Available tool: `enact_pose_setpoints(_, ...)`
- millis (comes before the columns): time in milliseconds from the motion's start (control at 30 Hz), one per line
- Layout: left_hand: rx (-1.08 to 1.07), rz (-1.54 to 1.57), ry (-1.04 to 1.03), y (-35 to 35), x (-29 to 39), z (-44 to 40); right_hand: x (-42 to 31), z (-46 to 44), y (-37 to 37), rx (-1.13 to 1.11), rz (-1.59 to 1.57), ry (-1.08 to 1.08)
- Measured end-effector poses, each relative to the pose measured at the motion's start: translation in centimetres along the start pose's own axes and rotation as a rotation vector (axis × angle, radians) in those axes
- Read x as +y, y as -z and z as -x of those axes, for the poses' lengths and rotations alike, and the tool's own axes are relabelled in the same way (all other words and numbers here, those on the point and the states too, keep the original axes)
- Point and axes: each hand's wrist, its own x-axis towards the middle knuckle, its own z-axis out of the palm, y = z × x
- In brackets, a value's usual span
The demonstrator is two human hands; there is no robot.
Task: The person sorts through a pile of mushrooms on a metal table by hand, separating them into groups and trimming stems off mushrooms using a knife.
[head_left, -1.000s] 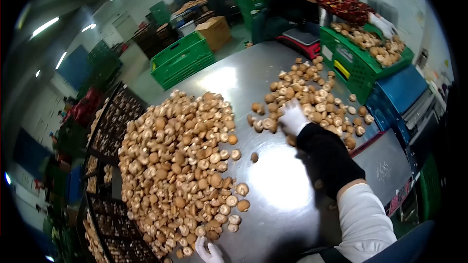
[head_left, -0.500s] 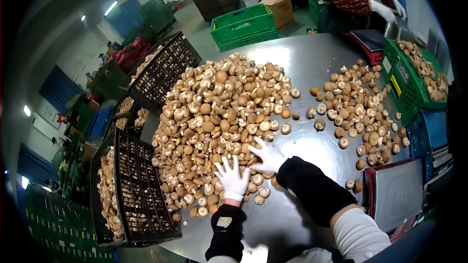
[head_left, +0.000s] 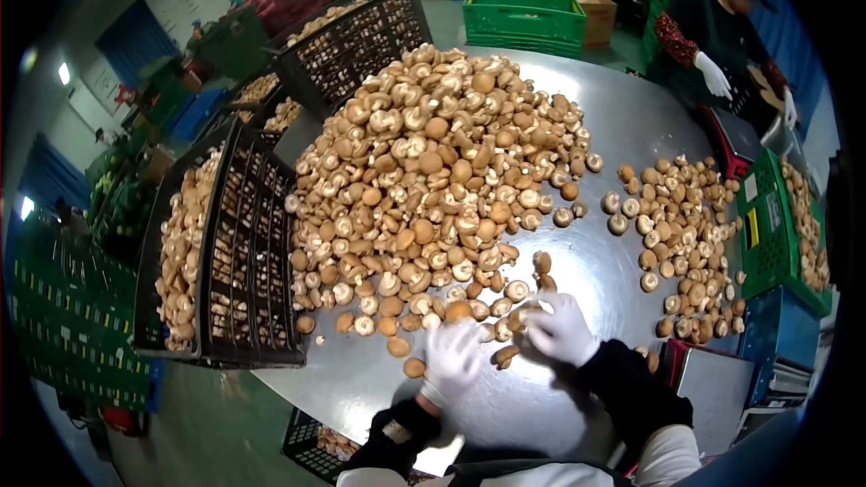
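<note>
I log a large mushroom heap [head_left: 424, 171] mid-frame, apparently left to do; a smaller batch [head_left: 690, 234] at right, lying apart, looks done. Left hand [head_left: 454, 361], lower centre: fingers bent, grip unclear. Right hand [head_left: 561, 329], beside it: fingers at a mushroom [head_left: 520, 318]; can't tell if clamped.

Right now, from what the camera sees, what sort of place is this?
Probably a mushroom sorting or packing room: a large mushroom heap lies on a metal table, black crates of mushrooms stand beside it, and a co-worker wears white gloves.
</note>
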Motion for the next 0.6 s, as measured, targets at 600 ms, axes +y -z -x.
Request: enact_pose_setpoints(600,-0.394,-0.161,-0.033,2.0,2.2,2.5,-5.0,3.0,-2.2,-0.428,0.304,0.144)
